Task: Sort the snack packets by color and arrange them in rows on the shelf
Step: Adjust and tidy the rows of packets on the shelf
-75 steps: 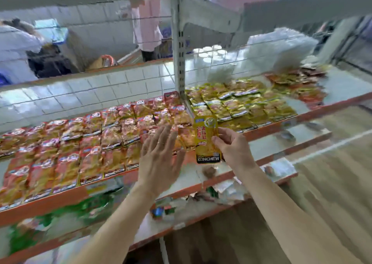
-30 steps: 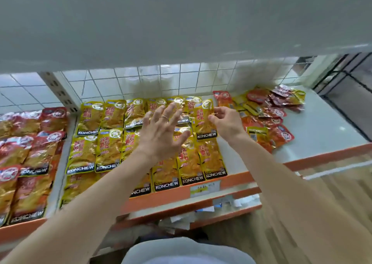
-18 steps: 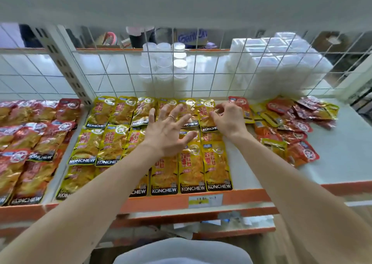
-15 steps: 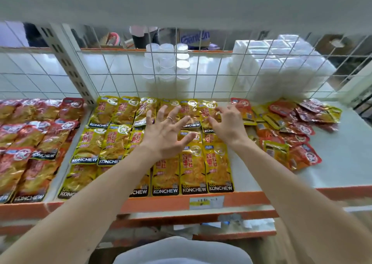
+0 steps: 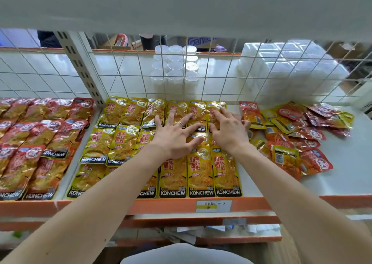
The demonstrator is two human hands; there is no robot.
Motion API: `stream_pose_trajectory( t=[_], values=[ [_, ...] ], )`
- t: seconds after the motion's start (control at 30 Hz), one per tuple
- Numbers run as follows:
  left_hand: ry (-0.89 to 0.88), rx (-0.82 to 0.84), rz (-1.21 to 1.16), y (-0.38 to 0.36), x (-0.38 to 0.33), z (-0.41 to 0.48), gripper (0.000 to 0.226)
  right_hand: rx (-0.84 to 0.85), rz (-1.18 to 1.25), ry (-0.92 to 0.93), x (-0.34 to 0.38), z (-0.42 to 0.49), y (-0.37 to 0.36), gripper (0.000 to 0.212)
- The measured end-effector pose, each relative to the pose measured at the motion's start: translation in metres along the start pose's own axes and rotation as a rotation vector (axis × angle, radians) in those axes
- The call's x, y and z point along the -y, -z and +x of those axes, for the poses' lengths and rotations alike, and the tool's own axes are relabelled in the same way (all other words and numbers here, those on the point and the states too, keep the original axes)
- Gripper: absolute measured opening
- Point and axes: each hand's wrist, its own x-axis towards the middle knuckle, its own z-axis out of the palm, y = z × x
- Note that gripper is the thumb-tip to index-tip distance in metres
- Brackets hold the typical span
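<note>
Pressing: left hand and right hand, fingers straight and spread, lie flat on the back-row yellow packets at 12 o'clock.
Shelf: red packets at 9, yellow packets centre, unsorted pile at 3.
Risk 1: slick foil overlaps; a sideways push would likely skew the back row.
Risk 2: right wrist near pile; lifting off carelessly could drag mixed packets into the yellow packets.

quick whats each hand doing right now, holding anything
Left hand: open, fingers spread flat on the yellow packets.
Right hand: open, fingers pressing the rightmost back-row yellow packet, gripping nothing.
</note>
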Motion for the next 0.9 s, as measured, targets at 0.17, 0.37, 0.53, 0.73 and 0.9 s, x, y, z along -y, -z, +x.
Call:
stream_pose_trajectory(
  t=[0.17, 0.37, 0.53, 0.73, 0.9],
  values=[
    [0.015, 0.016, -0.006, -0.001, -0.001, 0.001, 0.065, -0.004, 0.004, -0.009, 0.002, 0.001, 0.0, 0.054],
    [0.023, 0.044, -0.004, 0.0, -0.002, 0.002, 0.065, 0.015, 0.002, -0.023, 0.005, 0.004, 0.0, 0.055],
    [-0.002, 0.006, -0.025, 0.008, -0.005, -0.002, 0.068, 0.016, 0.077, -0.007, 0.006, -0.006, 0.009, 0.053],
    [-0.031, -0.121, -0.173, 0.024, -0.016, -0.029, 0.075, -0.034, 0.115, 0.009, 0.001, -0.05, 0.03, 0.054],
    [-0.145, -0.184, -0.157, 0.025, -0.03, -0.052, 0.08, -0.086, 0.156, -0.042, 0.003, -0.081, 0.051, 0.054]
  ],
)
